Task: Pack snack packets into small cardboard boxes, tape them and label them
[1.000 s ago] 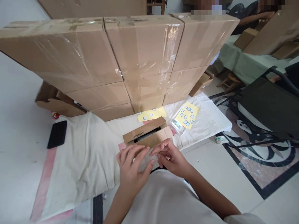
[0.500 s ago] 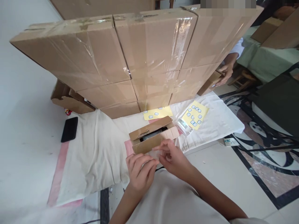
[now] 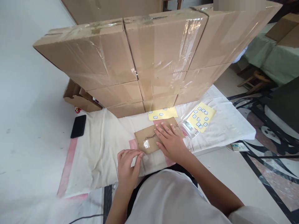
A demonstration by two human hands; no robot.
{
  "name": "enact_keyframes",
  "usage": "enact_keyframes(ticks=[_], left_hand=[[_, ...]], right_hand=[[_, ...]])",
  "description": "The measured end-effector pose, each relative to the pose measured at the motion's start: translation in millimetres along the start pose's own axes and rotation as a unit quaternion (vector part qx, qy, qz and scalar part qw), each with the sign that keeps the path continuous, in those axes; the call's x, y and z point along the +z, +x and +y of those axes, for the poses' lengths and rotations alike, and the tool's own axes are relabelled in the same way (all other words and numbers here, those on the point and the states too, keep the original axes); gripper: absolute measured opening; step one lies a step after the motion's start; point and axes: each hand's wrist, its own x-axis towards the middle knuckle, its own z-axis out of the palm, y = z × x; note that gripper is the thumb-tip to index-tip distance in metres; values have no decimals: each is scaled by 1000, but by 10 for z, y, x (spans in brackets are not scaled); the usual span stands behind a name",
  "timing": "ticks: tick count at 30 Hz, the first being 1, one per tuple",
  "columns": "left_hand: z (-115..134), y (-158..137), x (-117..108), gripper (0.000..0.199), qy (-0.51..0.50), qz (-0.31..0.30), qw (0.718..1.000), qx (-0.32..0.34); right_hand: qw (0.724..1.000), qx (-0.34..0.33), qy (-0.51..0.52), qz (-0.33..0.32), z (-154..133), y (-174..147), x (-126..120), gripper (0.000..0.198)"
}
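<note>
A small cardboard box (image 3: 141,137) lies on the cloth in front of me with its top flaps folded down. My right hand (image 3: 171,141) rests flat on its top, fingers spread, covering the right part of the flaps. A shiny piece of clear tape (image 3: 146,143) is stuck on the left part of the top. At the box's front left corner is my left hand (image 3: 129,163), thumb and fingertips brought together just below the tape. What they pinch, if anything, is too small to make out.
A wall of taped cardboard boxes (image 3: 163,46) stands behind. Yellow sheets (image 3: 202,116) and a white packet (image 3: 189,128) lie to the right. A black phone (image 3: 78,126) and an open carton (image 3: 80,98) are on the left. A wooden stool (image 3: 255,79) stands beyond, right.
The box's flaps went from partly open to folded down. My hands parted from a translucent strip; my right hand moved onto the box top. Tape now shows there. The co-worker's hand left view.
</note>
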Motion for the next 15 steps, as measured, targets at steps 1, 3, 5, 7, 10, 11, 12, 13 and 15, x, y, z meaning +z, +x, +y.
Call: enact_keyframes(ticks=[1,3,5,7,10,11,12,13,15], left_hand=[[-27,9,-24,11,1,-7,1000,-11],[-84,43,-65,6,5,-20,999,-38],[-134,96,-90,3,10,-35,997,-63],[-165,166,-102,11,8,-54,995,-83],[-169,287,-107,27,-4,-94,990,-108],[-165,325,-106,30,-6,-108,988,-114],[-161,360,-104,31,-7,-121,986,-118],[-160,391,-99,32,-9,-133,984,-121],[-165,436,-80,32,-11,-158,980,-121]], right_hand=[[1000,2,-3,-3,8,-16,48,49],[1000,3,-7,-3,20,-43,96,49],[1000,2,-9,1,24,-56,100,50],[1000,1,-10,5,22,-57,89,50],[1000,2,-11,7,16,-53,82,50],[1000,3,-10,7,14,-52,83,50],[1000,4,-8,8,13,-52,84,50],[1000,4,-7,9,13,-53,86,50],[1000,4,-5,10,15,-54,89,49]])
